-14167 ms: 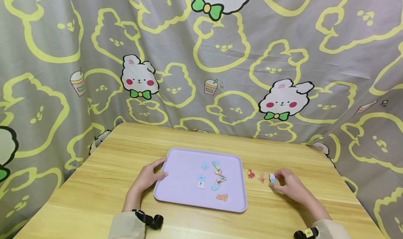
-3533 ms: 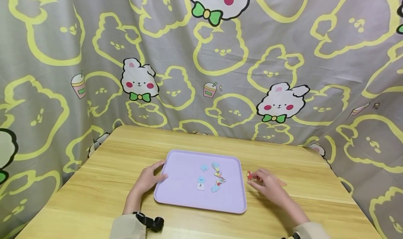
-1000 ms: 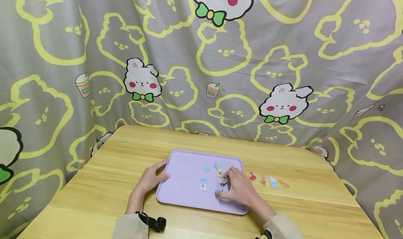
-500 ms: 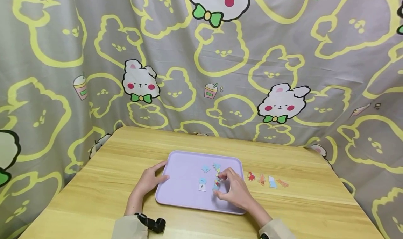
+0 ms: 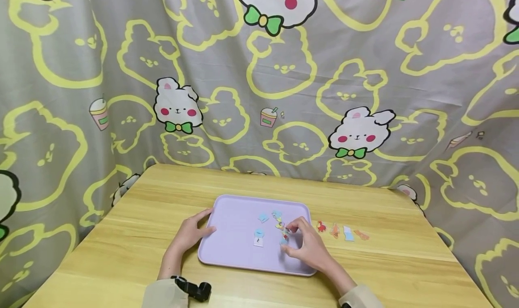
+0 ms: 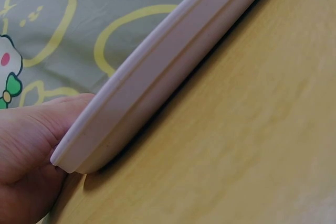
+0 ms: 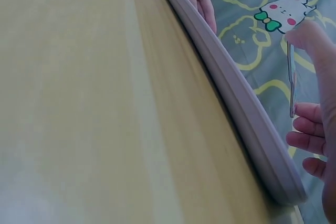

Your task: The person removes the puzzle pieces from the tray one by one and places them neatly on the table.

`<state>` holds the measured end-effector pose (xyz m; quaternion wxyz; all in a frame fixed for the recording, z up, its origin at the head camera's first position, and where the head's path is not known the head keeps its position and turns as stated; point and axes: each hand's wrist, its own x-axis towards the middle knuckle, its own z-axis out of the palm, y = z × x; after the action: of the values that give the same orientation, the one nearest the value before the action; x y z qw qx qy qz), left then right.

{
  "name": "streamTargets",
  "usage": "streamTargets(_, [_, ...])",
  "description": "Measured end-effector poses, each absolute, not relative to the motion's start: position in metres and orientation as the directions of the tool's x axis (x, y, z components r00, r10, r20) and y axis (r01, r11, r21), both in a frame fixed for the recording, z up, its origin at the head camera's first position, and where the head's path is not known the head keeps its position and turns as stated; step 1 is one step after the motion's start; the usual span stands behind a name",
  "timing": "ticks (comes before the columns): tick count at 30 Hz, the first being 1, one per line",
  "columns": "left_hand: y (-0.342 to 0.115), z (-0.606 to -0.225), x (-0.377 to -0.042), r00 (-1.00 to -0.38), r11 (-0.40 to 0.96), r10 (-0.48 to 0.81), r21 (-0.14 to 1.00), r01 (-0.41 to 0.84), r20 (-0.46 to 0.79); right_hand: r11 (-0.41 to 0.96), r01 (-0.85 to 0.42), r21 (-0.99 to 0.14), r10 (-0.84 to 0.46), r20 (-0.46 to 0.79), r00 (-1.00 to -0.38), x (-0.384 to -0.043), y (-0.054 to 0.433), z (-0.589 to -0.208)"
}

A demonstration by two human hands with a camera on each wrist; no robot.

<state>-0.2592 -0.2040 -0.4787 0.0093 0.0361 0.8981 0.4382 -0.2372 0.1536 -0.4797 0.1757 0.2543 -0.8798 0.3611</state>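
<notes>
My left hand [image 5: 190, 231] grips the left rim of a lilac tray [image 5: 231, 254], thumb lying over the edge. In the left wrist view that hand [image 6: 31, 145] is at the tray's corner. Over the tray's right half, my right hand [image 5: 310, 245] pinches a small flat puzzle piece [image 5: 285, 238] with blue and red on it. The right wrist view shows this puzzle piece [image 7: 292, 80] edge-on, upright between thumb and fingertips. Beside it lie a yellowish piece [image 5: 279, 225] and a blue piece [image 5: 277, 215]. Farther left are blue pieces [image 5: 263, 217] and a white one [image 5: 258, 242].
Right of the tray, a row of pieces lies on the wooden table [image 5: 385, 263]: a red piece [image 5: 321, 227], an orange piece [image 5: 334, 230], a blue-and-white piece [image 5: 348, 233] and another orange piece [image 5: 361, 235]. A patterned curtain [image 5: 227, 74] hangs behind the table.
The lower orange piece has left the tray, and an orange one now ends the table row. My right hand has moved from that row onto the tray and lifted a puzzle piece. My left hand stays.
</notes>
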Motion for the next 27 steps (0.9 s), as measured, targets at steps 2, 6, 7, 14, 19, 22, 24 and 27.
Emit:
streamTargets(2, [-0.204, -0.479, -0.259, -0.997, 0.611, 0.072, 0.79, 0.054, 0.013, 0.613, -0.579, -0.538, -0.324, 0.497, -0.805, -0.236, 0.156, -0.479])
streamTargets(6, [-0.205, -0.48, -0.258, -0.997, 0.61, 0.074, 0.791, 0.053, 0.01, 0.631, -0.574, -0.522, -0.327, 0.492, -0.807, -0.234, 0.162, -0.478])
streamTargets(7, [-0.205, -0.48, -0.258, -0.997, 0.609, 0.075, 0.792, 0.053, 0.009, 0.635, -0.572, -0.519, -0.326, 0.491, -0.808, -0.233, 0.164, -0.477])
streamTargets(14, [-0.205, -0.481, -0.26, -0.997, 0.613, 0.075, 0.788, 0.053, 0.008, 0.654, -0.563, -0.505, -0.316, 0.493, -0.81, -0.231, 0.182, -0.474])
streamTargets(19, [-0.205, -0.48, -0.261, -0.997, 0.615, 0.08, 0.787, 0.057, 0.009, 0.658, -0.547, -0.517, -0.295, 0.491, -0.82, -0.23, 0.196, -0.474])
streamTargets(22, [-0.205, -0.48, -0.261, -0.997, 0.615, 0.08, 0.787, 0.056, 0.009, 0.661, -0.536, -0.526, -0.283, 0.486, -0.827, -0.23, 0.205, -0.474])
streamTargets(24, [-0.205, -0.48, -0.261, -0.997, 0.613, 0.08, 0.788, 0.055, 0.008, 0.672, -0.529, -0.518, -0.281, 0.483, -0.83, -0.229, 0.21, -0.474])
streamTargets(27, [-0.206, -0.48, -0.261, -0.997, 0.613, 0.08, 0.788, 0.053, 0.005, 0.695, -0.524, -0.493, -0.284, 0.481, -0.83, -0.229, 0.218, -0.474])
